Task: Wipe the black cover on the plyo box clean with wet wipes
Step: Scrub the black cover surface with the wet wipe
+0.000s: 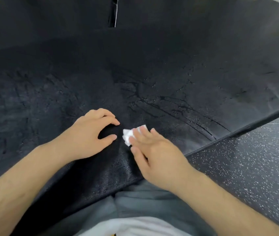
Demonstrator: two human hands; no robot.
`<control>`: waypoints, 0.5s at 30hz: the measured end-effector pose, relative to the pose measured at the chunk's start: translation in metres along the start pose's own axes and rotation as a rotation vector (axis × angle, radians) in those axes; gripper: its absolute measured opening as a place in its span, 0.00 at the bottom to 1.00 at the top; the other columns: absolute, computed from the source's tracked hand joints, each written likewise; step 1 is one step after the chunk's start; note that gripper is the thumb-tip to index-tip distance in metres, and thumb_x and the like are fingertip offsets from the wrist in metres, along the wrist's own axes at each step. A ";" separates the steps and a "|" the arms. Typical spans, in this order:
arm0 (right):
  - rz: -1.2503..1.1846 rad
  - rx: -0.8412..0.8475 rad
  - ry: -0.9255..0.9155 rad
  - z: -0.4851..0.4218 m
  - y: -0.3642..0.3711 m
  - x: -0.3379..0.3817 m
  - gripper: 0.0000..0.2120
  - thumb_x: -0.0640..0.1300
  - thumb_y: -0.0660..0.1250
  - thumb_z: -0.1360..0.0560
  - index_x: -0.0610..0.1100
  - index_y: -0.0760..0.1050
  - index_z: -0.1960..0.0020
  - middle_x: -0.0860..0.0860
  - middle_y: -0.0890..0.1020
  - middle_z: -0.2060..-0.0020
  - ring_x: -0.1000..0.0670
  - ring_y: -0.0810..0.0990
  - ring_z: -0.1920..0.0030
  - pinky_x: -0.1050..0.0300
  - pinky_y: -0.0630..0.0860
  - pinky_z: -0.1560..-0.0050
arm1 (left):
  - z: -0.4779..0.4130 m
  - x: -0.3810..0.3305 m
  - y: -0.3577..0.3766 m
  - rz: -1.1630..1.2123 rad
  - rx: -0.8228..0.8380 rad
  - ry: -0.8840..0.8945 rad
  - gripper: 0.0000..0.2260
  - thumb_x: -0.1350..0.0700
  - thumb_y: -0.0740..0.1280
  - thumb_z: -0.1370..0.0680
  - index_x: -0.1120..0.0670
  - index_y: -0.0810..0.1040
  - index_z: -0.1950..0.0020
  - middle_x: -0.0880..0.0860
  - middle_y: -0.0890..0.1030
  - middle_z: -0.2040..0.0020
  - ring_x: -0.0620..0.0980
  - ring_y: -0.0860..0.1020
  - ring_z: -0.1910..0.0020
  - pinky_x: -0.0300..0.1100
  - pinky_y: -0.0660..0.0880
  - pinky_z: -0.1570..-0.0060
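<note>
From the head camera, the right hand point(154, 150) lay flat, fingers straight and spread a little, pressing a crumpled white wet wipe point(128, 135) down under its fingertips onto the black cover point(152, 74). The wipe poked out past the fingers on the thumb side, just beside the left hand point(91, 133) but not touching it. That left hand held nothing. It was arched, with thumb and bent fingertips propped on the cover and a wide gap between them. Beyond the right hand, glistening wet streaks point(178, 106) ran across the cover. Off to the outer side of the right hand, past the cover's edge, was speckled floor point(254, 159). Grey trousers point(144, 201) showed below both wrists.
</note>
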State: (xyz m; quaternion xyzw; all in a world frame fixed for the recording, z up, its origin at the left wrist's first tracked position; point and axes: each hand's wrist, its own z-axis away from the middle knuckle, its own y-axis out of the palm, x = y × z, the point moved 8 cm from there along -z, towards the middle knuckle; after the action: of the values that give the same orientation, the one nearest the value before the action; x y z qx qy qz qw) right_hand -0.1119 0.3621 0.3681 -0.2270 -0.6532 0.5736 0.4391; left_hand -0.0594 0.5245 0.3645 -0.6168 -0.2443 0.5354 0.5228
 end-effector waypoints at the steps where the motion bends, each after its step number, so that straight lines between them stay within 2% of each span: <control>1: -0.017 -0.021 -0.031 -0.002 -0.002 -0.001 0.19 0.47 0.49 0.17 0.47 0.75 0.36 0.52 0.76 0.35 0.48 0.71 0.32 0.49 0.64 0.26 | -0.002 0.003 0.000 -0.021 -0.007 -0.016 0.19 0.41 0.65 0.22 0.39 0.72 0.31 0.35 0.65 0.30 0.39 0.61 0.29 0.49 0.63 0.28; 4: 0.033 -0.090 0.114 -0.025 -0.019 -0.053 0.19 0.47 0.47 0.15 0.51 0.71 0.31 0.56 0.73 0.30 0.50 0.70 0.30 0.49 0.60 0.25 | -0.004 0.010 0.001 -0.042 0.006 -0.054 0.23 0.39 0.65 0.22 0.40 0.69 0.27 0.38 0.61 0.23 0.41 0.54 0.23 0.53 0.59 0.25; 6: 0.086 -0.094 0.205 -0.037 -0.019 -0.066 0.20 0.47 0.45 0.16 0.48 0.69 0.30 0.52 0.75 0.35 0.46 0.71 0.33 0.50 0.63 0.29 | -0.006 0.011 0.003 -0.060 0.006 -0.069 0.25 0.39 0.64 0.22 0.40 0.68 0.26 0.40 0.57 0.21 0.43 0.50 0.20 0.51 0.56 0.23; 8: 0.048 -0.050 0.089 -0.046 -0.007 -0.034 0.18 0.46 0.47 0.17 0.48 0.68 0.32 0.52 0.75 0.41 0.46 0.71 0.37 0.52 0.65 0.34 | -0.013 0.010 0.003 -0.085 -0.037 -0.074 0.27 0.37 0.62 0.21 0.43 0.66 0.24 0.44 0.53 0.19 0.47 0.47 0.19 0.50 0.54 0.23; 10: -0.060 0.003 -0.034 -0.042 0.002 -0.004 0.20 0.47 0.49 0.16 0.49 0.66 0.27 0.53 0.73 0.34 0.50 0.66 0.30 0.51 0.59 0.27 | -0.021 0.007 0.001 -0.116 -0.072 -0.079 0.29 0.37 0.62 0.20 0.46 0.64 0.22 0.47 0.50 0.18 0.50 0.45 0.19 0.51 0.55 0.23; 11: -0.072 0.000 -0.024 -0.044 0.000 -0.011 0.20 0.47 0.48 0.15 0.51 0.65 0.25 0.55 0.72 0.31 0.51 0.64 0.28 0.51 0.56 0.25 | -0.025 0.007 0.001 -0.126 -0.071 -0.093 0.30 0.38 0.62 0.20 0.46 0.62 0.20 0.47 0.48 0.18 0.50 0.44 0.19 0.52 0.55 0.23; 13: 0.002 -0.043 0.115 -0.060 -0.009 -0.054 0.21 0.48 0.46 0.15 0.51 0.63 0.24 0.55 0.68 0.26 0.51 0.62 0.25 0.49 0.53 0.24 | -0.030 0.008 0.001 -0.132 -0.049 -0.131 0.31 0.39 0.60 0.20 0.47 0.58 0.19 0.48 0.47 0.18 0.49 0.44 0.19 0.51 0.55 0.22; 15: 0.094 -0.076 0.237 -0.073 -0.019 -0.083 0.23 0.49 0.45 0.15 0.47 0.61 0.23 0.51 0.66 0.25 0.48 0.61 0.25 0.47 0.55 0.23 | -0.032 0.009 0.002 -0.125 -0.034 -0.149 0.30 0.39 0.59 0.19 0.48 0.58 0.19 0.48 0.50 0.18 0.48 0.46 0.19 0.50 0.56 0.22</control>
State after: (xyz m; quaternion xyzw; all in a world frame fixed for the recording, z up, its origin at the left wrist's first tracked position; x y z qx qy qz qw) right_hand -0.0049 0.3311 0.3564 -0.3402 -0.6066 0.5375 0.4770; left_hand -0.0276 0.5187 0.3552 -0.5676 -0.3294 0.5418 0.5251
